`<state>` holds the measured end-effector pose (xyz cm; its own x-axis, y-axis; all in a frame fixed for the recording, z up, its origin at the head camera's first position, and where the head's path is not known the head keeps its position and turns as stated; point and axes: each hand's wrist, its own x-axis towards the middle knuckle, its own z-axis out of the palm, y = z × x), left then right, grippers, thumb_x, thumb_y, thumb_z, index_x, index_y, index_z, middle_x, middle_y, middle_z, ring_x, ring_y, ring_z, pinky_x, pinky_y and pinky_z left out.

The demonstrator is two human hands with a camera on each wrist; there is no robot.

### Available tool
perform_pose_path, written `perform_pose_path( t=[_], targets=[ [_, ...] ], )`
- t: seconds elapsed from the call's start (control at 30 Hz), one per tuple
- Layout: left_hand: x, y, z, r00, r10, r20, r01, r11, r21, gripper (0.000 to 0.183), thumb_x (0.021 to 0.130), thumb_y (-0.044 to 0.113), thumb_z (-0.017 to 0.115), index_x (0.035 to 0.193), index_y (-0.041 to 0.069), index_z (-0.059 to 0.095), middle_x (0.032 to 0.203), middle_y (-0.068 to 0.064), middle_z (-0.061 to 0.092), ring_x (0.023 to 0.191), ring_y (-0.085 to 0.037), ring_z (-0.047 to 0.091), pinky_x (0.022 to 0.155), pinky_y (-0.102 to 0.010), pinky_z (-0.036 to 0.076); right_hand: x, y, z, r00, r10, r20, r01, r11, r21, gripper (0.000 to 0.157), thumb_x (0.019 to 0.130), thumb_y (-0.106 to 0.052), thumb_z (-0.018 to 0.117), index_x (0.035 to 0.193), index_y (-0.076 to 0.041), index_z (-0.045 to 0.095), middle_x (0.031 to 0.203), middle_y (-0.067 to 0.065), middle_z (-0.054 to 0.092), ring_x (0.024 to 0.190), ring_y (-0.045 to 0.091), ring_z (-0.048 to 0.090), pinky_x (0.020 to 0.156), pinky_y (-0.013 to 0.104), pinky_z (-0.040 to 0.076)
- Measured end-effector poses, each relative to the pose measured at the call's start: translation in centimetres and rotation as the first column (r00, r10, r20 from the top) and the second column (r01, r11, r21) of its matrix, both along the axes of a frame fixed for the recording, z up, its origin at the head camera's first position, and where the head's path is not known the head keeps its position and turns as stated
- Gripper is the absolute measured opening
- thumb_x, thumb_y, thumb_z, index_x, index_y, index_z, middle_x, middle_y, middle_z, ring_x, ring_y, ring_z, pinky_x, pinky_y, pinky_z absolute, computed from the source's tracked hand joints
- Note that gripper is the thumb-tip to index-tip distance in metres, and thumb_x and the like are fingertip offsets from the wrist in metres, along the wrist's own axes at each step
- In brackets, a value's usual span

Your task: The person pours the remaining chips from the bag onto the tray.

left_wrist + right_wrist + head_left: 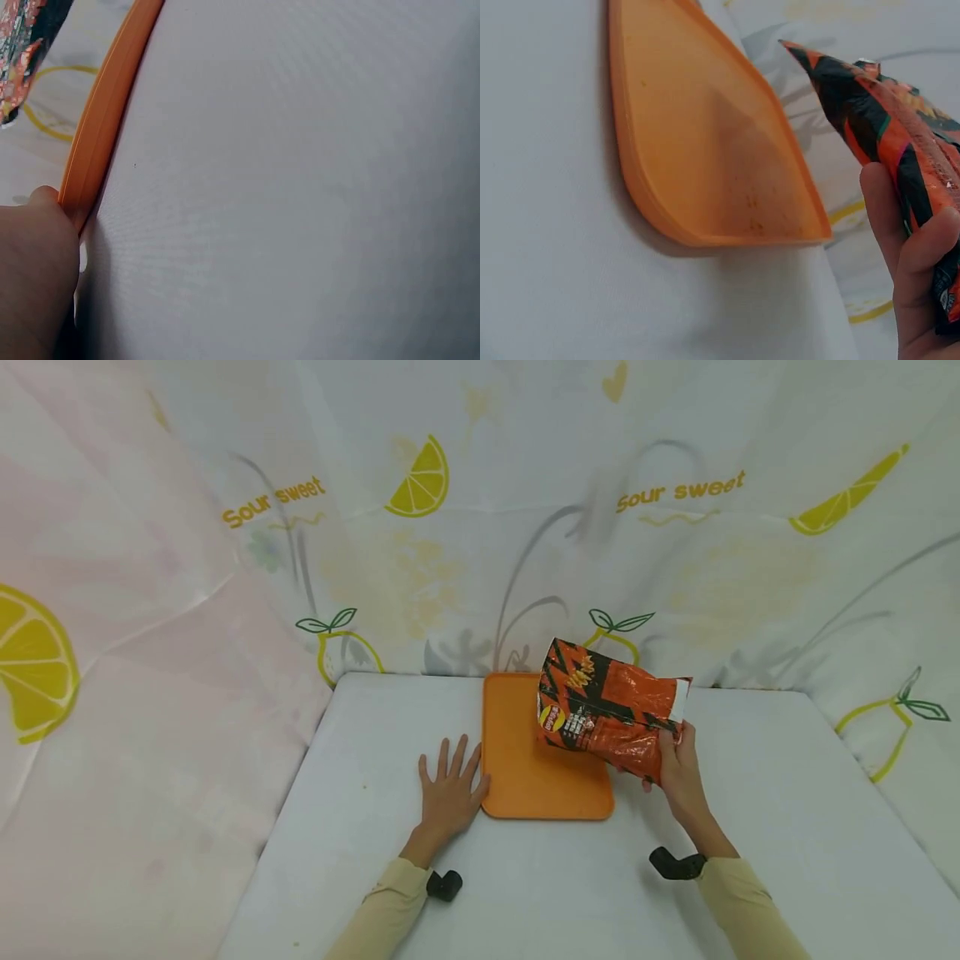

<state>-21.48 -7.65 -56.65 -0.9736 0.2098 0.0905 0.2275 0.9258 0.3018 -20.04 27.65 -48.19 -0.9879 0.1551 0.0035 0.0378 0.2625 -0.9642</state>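
Note:
An orange and black snack bag is tilted above the right part of an orange tray. My right hand grips the bag by its right end, thumb on the near face. In the right wrist view, fingers lie against the underside of the bag. My left hand lies on the table with its fingers spread, the thumb touching the tray's left edge. Part of that hand shows beside the tray rim in the left wrist view.
The tray stands on a white table near its far edge. Small dark crumbs dot the tray floor. Behind the table hangs a cloth printed with lemons and lettering. Each sleeve has a black wrist device near it.

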Motion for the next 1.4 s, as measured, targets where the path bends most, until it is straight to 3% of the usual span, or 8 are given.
perform_pose_path(
  t=[0.27, 0.37, 0.53, 0.63, 0.83, 1.0, 1.17, 1.4],
  targets=[
    [-0.13, -0.05, -0.08, 1.000, 0.003, 0.018, -0.003, 1.000, -0.020, 0.063, 0.108, 0.053, 0.038, 0.164, 0.024, 0.029, 0.175, -0.004, 0.017, 0.163, -0.036, 0.010, 0.124, -0.070, 0.006, 0.05, 0.15, -0.07, 1.000, 0.014, 0.010, -0.014, 0.999, 0.029, 0.055, 0.111, -0.046, 0.025, 0.153, -0.012, 0.012, 0.097, -0.007, 0.058, 0.051, 0.012, 0.055, 0.046, 0.029, 0.049],
    [-0.14, -0.09, -0.27, 1.000, 0.008, 0.019, -0.008, 1.000, -0.022, 0.064, 0.108, 0.054, 0.036, 0.164, 0.025, 0.028, 0.175, -0.003, 0.016, 0.163, -0.036, 0.009, 0.124, -0.070, 0.006, -0.04, 0.05, -0.12, 0.999, 0.013, 0.030, -0.013, 1.000, -0.002, 0.052, 0.111, -0.046, 0.025, 0.150, -0.014, 0.013, 0.091, -0.007, 0.061, 0.051, 0.014, 0.056, 0.045, 0.029, 0.048],
    [-0.06, -0.13, -0.32, 1.000, 0.017, -0.005, -0.017, 1.000, -0.005, 0.063, 0.108, 0.053, 0.038, 0.163, 0.024, 0.032, 0.175, -0.004, 0.019, 0.162, -0.036, 0.012, 0.124, -0.070, 0.008, -0.28, 0.01, -0.27, 0.999, 0.019, 0.046, -0.022, 0.999, 0.048, 0.055, 0.112, -0.044, 0.025, 0.154, -0.011, 0.010, 0.089, -0.003, 0.055, 0.048, 0.011, 0.051, 0.045, 0.027, 0.046],
    [0.02, -0.09, -0.15, 1.000, 0.013, 0.004, -0.013, 1.000, 0.001, 0.062, 0.108, 0.053, 0.038, 0.163, 0.024, 0.032, 0.175, -0.003, 0.019, 0.163, -0.036, 0.012, 0.124, -0.070, 0.007, -0.18, 0.10, -0.20, 0.998, 0.012, 0.055, -0.012, 1.000, 0.004, 0.054, 0.111, -0.045, 0.024, 0.153, -0.013, 0.009, 0.090, -0.006, 0.058, 0.050, 0.011, 0.054, 0.045, 0.027, 0.046],
    [0.18, 0.00, 0.22, 1.000, 0.005, 0.015, -0.005, 1.000, 0.006, 0.062, 0.107, 0.051, 0.039, 0.163, 0.024, 0.033, 0.175, -0.004, 0.020, 0.162, -0.036, 0.013, 0.123, -0.071, 0.007, 0.20, 0.13, -0.10, 0.998, -0.054, 0.033, 0.049, 0.990, 0.135, 0.060, 0.111, -0.048, 0.025, 0.155, -0.011, 0.010, 0.088, -0.003, 0.056, 0.046, 0.012, 0.052, 0.046, 0.030, 0.049],
    [0.38, 0.03, 0.37, 1.000, 0.003, 0.021, -0.003, 1.000, 0.005, 0.062, 0.107, 0.052, 0.039, 0.163, 0.025, 0.032, 0.175, -0.003, 0.019, 0.163, -0.036, 0.012, 0.123, -0.071, 0.007, 0.29, 0.29, -0.23, 0.999, -0.040, 0.010, 0.039, 0.998, 0.044, 0.058, 0.110, -0.049, 0.025, 0.152, -0.012, 0.012, 0.086, -0.011, 0.060, 0.046, 0.012, 0.056, 0.044, 0.030, 0.048],
    [0.38, 0.01, 0.44, 1.000, 0.007, 0.014, -0.007, 1.000, 0.001, 0.062, 0.107, 0.052, 0.039, 0.162, 0.025, 0.033, 0.175, -0.004, 0.020, 0.162, -0.036, 0.013, 0.123, -0.071, 0.008, 0.29, 0.26, -0.12, 1.000, -0.019, -0.017, 0.021, 0.997, 0.080, 0.053, 0.110, -0.049, 0.027, 0.148, -0.014, 0.016, 0.080, -0.014, 0.060, 0.042, 0.012, 0.053, 0.043, 0.029, 0.047],
    [0.27, 0.06, 0.42, 1.000, 0.006, 0.014, -0.006, 1.000, 0.012, 0.062, 0.107, 0.051, 0.040, 0.163, 0.024, 0.033, 0.175, -0.004, 0.019, 0.162, -0.036, 0.012, 0.123, -0.071, 0.007, 0.47, 0.48, 0.09, 0.998, 0.026, -0.061, -0.022, 0.998, 0.058, 0.045, 0.111, -0.046, 0.027, 0.145, -0.017, 0.020, 0.069, -0.015, 0.066, 0.044, 0.024, 0.061, 0.039, 0.033, 0.044]
  ],
)
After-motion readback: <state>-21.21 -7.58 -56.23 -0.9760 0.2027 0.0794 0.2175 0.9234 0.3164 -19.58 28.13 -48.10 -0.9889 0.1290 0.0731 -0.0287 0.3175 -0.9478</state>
